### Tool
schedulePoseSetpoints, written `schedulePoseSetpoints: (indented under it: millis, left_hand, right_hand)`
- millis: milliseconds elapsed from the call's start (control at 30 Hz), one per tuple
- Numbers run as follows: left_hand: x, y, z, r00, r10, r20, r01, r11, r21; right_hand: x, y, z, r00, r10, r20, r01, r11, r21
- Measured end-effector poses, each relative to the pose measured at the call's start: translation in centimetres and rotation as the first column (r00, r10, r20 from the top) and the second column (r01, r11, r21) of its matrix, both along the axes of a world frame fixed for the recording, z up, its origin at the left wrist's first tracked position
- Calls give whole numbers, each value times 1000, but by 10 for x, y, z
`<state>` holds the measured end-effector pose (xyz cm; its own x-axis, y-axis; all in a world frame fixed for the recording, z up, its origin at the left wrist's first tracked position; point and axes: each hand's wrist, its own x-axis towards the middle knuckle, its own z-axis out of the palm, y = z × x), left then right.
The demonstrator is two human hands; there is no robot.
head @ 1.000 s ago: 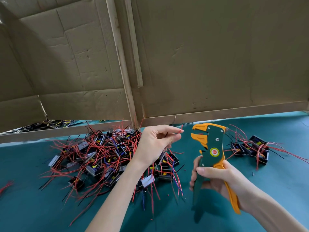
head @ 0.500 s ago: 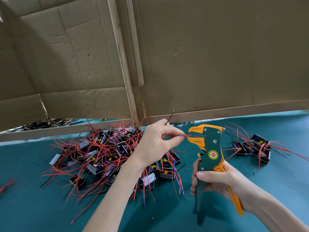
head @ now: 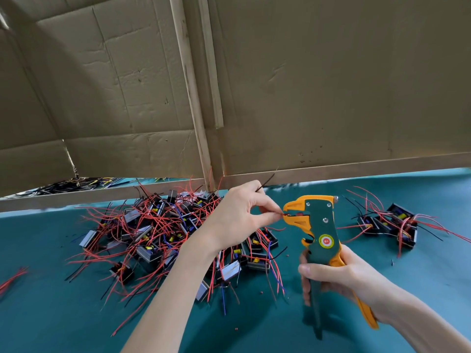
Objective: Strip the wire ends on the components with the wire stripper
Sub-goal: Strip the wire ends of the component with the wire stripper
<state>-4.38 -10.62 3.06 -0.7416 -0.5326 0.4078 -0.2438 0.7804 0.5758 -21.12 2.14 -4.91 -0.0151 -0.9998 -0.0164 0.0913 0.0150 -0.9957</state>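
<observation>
The left hand's (head: pixel 237 217) fingers (head: pixel 268 209) pinch the end of a red wire (head: pixel 281 214) and hold its tip right at the mouth of the wire stripper (head: pixel 321 226), whose orange jaws stand slightly apart. A black wire (head: pixel 265 182) juts up from behind the same hand. The component the wires belong to is hidden under the palm. The right hand (head: pixel 340 278) has its fingers (head: pixel 305 289) clenched round the two handles, holding the tool upright above the bench (head: pixel 63 319). The step in hand looks like feeding the wire end in. The next move calls for seating the tip deep enough between the jaws, holding it steady, then squeezing the handles. No container holds anything here. The big pile of components (head: pixel 163 233) lies loose on the bench to the left, the smaller group of components (head: pixel 392 225) to the right, well apart, perhaps finished ones. Red specks (head: pixel 261 292) on the bench may be cut insulation. A cardboard wall (head: pixel 331 85) stands behind, with dark wires (head: pixel 76 182) heaped beyond its lower edge.
</observation>
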Motion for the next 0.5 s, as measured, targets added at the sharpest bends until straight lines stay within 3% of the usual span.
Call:
schedulePoseSetpoints:
  millis: [267, 367, 433, 500]
  left_hand:
    - [-3, -6, -7, 999, 17, 48, -20, 998, 62]
    - [-4, -10, -14, 995, 73, 62, -80, 991, 106]
    - [-4, -13, -17, 989, 141, 39, -144, 986, 89]
    - [-7, -13, -13, 979, 201, -37, -199, 979, 38]
  right_hand:
    - [13, -6, -13, 965, -256, -62, 258, 966, 30]
    - [11, -8, -9, 988, -98, 117, 83, 988, 129]
    - [7, -11, -7, 937, -54, 346, -4, 986, 164]
    - [2, -13, -8, 882, -85, 463, -9, 980, 197]
